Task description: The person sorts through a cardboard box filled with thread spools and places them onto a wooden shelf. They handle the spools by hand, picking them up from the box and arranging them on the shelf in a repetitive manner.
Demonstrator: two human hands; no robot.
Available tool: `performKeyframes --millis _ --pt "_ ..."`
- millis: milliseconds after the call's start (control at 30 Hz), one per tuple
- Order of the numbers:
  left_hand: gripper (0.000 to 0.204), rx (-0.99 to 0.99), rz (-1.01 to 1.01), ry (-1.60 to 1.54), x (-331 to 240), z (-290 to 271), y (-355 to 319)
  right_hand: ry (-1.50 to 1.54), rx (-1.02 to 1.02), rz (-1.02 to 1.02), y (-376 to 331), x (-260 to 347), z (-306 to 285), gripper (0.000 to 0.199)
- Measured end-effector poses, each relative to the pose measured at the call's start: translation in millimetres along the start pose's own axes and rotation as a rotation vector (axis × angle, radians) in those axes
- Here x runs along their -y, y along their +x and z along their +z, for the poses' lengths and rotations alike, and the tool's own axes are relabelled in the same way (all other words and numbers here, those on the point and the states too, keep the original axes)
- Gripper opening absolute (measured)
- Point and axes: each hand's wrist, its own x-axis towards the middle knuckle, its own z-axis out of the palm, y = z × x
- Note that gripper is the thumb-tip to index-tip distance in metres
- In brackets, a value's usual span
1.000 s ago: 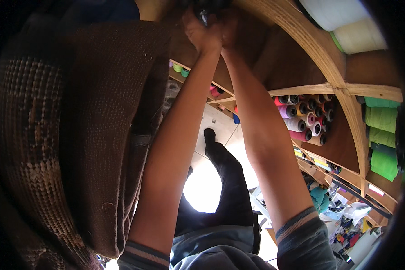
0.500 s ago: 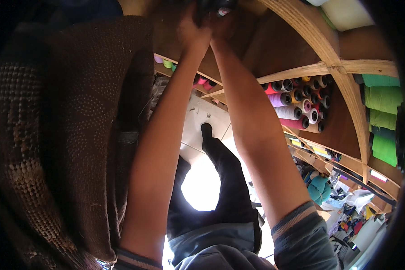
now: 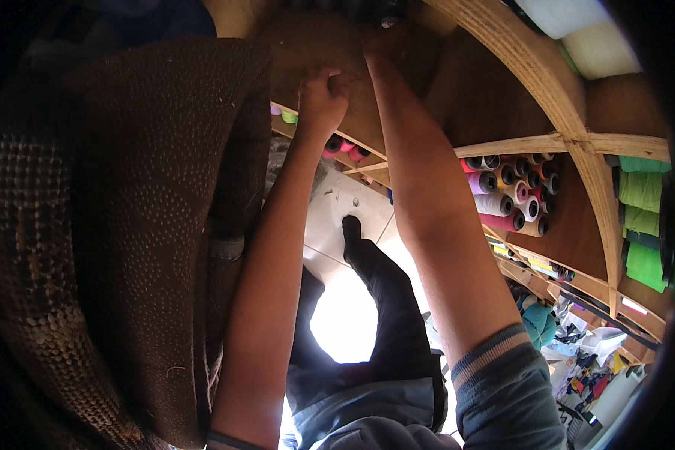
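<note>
My right hand [image 3: 388,43] reaches up into a shaded shelf compartment. It is closed on a dark thread cone [image 3: 389,16] with a pale end, beside a row of other dark cones [image 3: 330,6]; shadow hides most of its fingers. Lower and to the left, my left hand [image 3: 322,103] hovers in front of the brown shelf board [image 3: 315,45]. Its fingers are loosely bent with the thumb apart, and nothing shows in them.
Brown dotted fabric [image 3: 150,187] hangs close on the left. At right, the wooden shelf frame [image 3: 574,135] holds stacked coloured thread cones [image 3: 506,195] and green cones [image 3: 641,217]. Below are the tiled floor [image 3: 337,210] and my dark-clothed legs. Cluttered coloured items [image 3: 585,367] lie lower right.
My left hand has come away from the dark cone, moving down and apart from my right hand. The right hand stays up at the cone, shifted slightly right. The view has shifted a little.
</note>
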Motion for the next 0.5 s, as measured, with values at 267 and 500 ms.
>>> performKeyframes --millis 267,500 --pt "0.04 0.198 -0.331 -0.443 -41.1 -11.3 -14.1 -0.055 0.066 0.046 -55.8 15.0 -22.1 0.046" --pt "0.067 0.2 -0.728 -1.284 -118.3 -63.9 -103.1 -0.202 0.598 -0.225 -206.0 70.1 -118.4 0.047"
